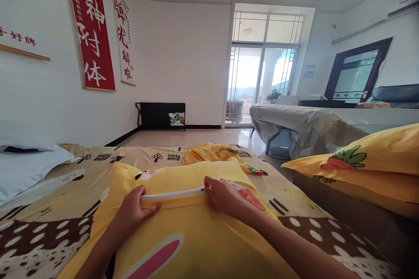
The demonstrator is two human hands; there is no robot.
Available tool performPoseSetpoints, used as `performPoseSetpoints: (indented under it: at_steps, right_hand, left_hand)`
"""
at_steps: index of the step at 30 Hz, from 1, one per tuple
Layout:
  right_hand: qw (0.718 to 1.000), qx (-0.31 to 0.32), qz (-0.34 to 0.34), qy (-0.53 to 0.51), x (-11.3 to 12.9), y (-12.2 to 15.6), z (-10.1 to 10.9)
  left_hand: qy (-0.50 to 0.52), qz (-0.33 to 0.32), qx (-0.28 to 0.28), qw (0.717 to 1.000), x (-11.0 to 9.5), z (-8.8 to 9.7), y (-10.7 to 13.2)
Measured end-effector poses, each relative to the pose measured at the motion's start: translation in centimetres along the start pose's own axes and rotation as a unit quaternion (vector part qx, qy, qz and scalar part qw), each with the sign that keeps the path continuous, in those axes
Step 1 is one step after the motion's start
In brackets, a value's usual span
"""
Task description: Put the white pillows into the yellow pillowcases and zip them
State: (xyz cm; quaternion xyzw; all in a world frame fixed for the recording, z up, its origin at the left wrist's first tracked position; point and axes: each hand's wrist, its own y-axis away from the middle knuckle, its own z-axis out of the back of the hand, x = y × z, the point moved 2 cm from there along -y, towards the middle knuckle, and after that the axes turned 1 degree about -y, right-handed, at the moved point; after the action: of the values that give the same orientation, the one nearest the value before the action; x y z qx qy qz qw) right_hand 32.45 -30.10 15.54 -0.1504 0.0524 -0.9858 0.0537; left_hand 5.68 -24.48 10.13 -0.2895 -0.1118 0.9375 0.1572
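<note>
A yellow pillowcase [193,244] with a rabbit print covers a pillow on the bed in front of me. A white strip of the inner pillow [172,194] shows through its opening. My left hand [132,211] grips the left end of that opening, thumb on top. My right hand [225,196] pinches the zipper at the right end of the white strip, fingers closed.
The patterned bed sheet [49,235] lies under the pillow. A white pillow [22,170] is at the left, a second yellow pillow [366,170] at the right, a crumpled yellow cloth [212,153] beyond. A covered table [294,126] stands past the bed.
</note>
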Motion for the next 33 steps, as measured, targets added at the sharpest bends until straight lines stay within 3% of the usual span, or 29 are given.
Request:
performPoseSetpoints:
  at_steps: [3, 6, 9, 12, 17, 22, 27, 33]
  right_hand:
    - [1.0, 0.008, 0.0, -0.013, 0.1, 1.1, 1.2]
    - [1.0, -0.019, 0.014, -0.012, 0.7, 1.6, 1.8]
    - [0.998, -0.03, 0.044, -0.029, 0.8, 1.1, 1.8]
    - [0.997, -0.026, 0.06, -0.041, 0.0, 0.5, 1.4]
    - [0.998, -0.021, 0.056, -0.012, -1.2, 0.7, 1.1]
    - [0.997, -0.019, 0.036, 0.067, -2.2, 1.0, 0.4]
    - [0.99, -0.038, 0.049, 0.123, -4.7, 0.4, -1.0]
    - [0.99, -0.054, 0.047, 0.125, -6.9, 0.2, -0.2]
  left_hand:
    - [-0.112, -0.017, 0.039, 0.993, -1.7, 0.3, -0.3]
    - [-0.159, -0.058, 0.026, 0.985, -6.3, -0.2, -0.5]
    - [-0.132, -0.118, 0.02, 0.984, -11.6, -2.5, -0.8]
    - [-0.136, -0.132, 0.019, 0.982, -14.6, -5.6, -1.5]
    - [-0.137, -0.141, -0.005, 0.98, -14.4, -8.1, -1.7]
    - [-0.137, -0.173, -0.005, 0.975, -13.6, -8.5, -1.6]
    - [-0.196, -0.195, -0.003, 0.961, -13.3, -9.2, -1.9]
    - [-0.175, -0.19, -0.013, 0.966, -12.9, -8.7, -2.4]
